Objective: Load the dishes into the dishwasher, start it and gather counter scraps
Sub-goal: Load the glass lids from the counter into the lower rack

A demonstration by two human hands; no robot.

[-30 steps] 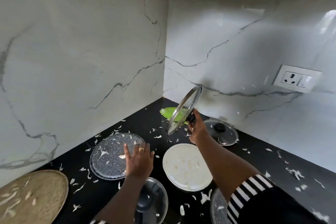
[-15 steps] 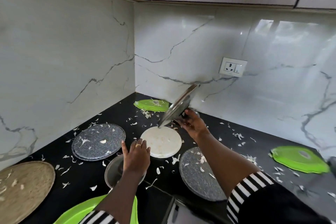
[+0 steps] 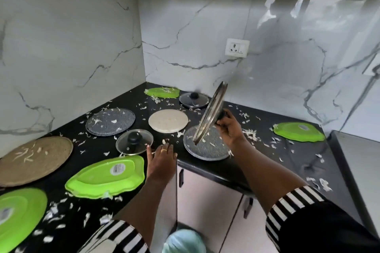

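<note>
Marble walls corner the black desk (image 3: 287,160), which is littered with scraps (image 3: 249,134). My right hand (image 3: 230,129) grips the glass lid (image 3: 209,115) by its knob (image 3: 223,116), tilted over the speckled plate (image 3: 205,150) at the front edge. My left hand (image 3: 162,158) rests open. I judge the lid stiff, breakable and slick-rimmed, so the knob is the safest hold.
</note>
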